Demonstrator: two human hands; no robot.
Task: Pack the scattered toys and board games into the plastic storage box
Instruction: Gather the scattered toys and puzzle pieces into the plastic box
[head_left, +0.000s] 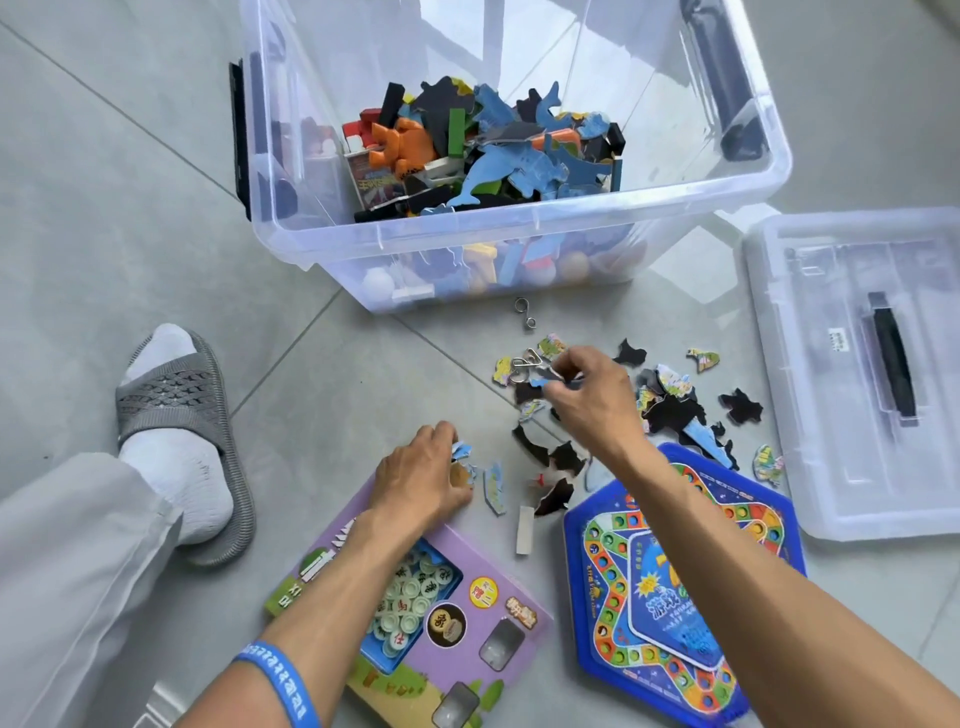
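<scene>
Clear plastic storage box (519, 228) — toys heaped inside, left hand (421, 475) and right hand (587, 400) grip puzzle pieces (675, 410).

Tiled floor (130, 218) under storage box (519, 249)

I note the clear storage box (519, 228) with black handles, blue and black puzzle pieces (524, 156) inside. Chess box (467, 613) purple, green base; hexagonal board game (675, 597) blue, multicoloured track. Slipper (182, 415) grey, sock (171, 467) white, wristband (280, 675) blue.
</scene>
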